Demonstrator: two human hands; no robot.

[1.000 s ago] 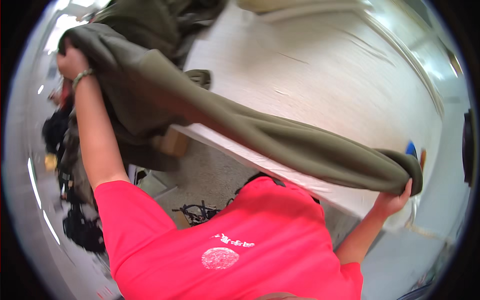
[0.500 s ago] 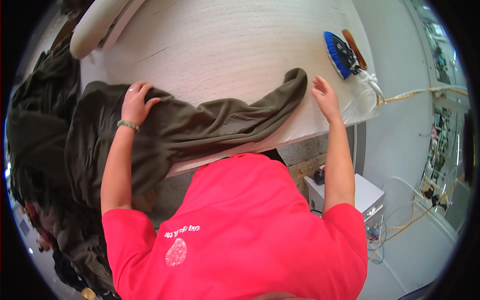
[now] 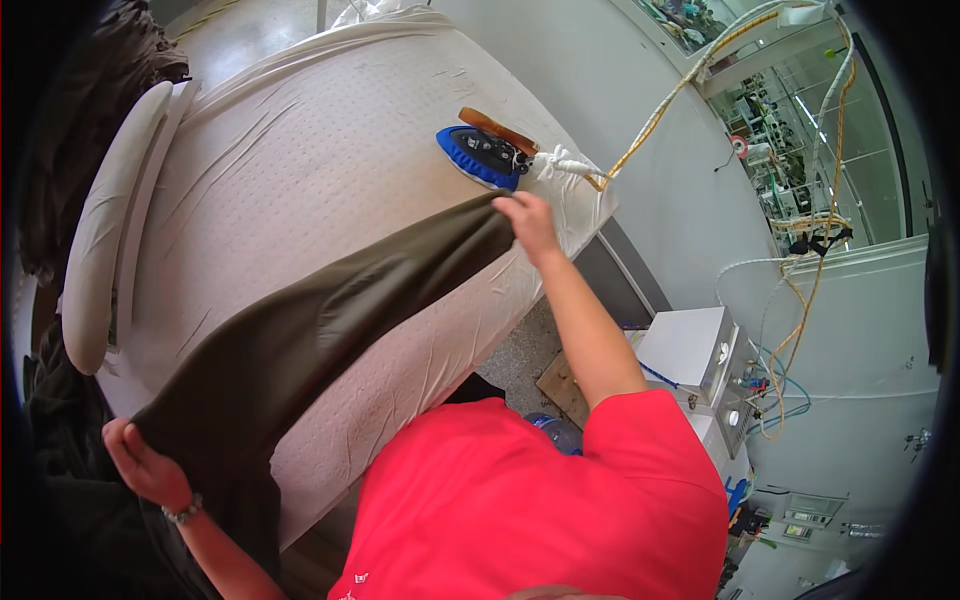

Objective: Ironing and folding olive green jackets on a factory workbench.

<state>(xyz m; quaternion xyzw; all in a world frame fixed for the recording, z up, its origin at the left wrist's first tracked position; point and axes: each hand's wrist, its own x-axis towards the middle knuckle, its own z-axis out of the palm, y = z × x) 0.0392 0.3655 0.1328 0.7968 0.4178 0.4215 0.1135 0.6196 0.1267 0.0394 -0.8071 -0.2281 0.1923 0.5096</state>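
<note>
Stretched across the padded table is a dark olive garment (image 3: 330, 305), its long narrow part smooth and nearly straight. At the narrow end, my right hand (image 3: 530, 222) pinches the cloth close to the iron. My left hand (image 3: 147, 464) grips the edge of the wider end at the lower left, fingers partly hidden behind the cloth. The iron (image 3: 478, 157), with a blue rim, rests on the table just beyond my right hand. Against it lies a brown handle-like piece (image 3: 497, 128). More of the garment hangs off the table's near left edge.
The white padded ironing table (image 3: 330, 130) carries a narrow padded sleeve board (image 3: 110, 230) at its left. A white and yellow hose (image 3: 650, 130) runs from the iron up to the right. A white metal box with knobs (image 3: 690, 350) stands right of the table. Dark cloth (image 3: 100, 130) hangs far left.
My right hand has taken hold of the garment's narrow end. My left hand has shifted to its edge at the lower left. The bunched cloth is now pulled straight, and the view has turned.
</note>
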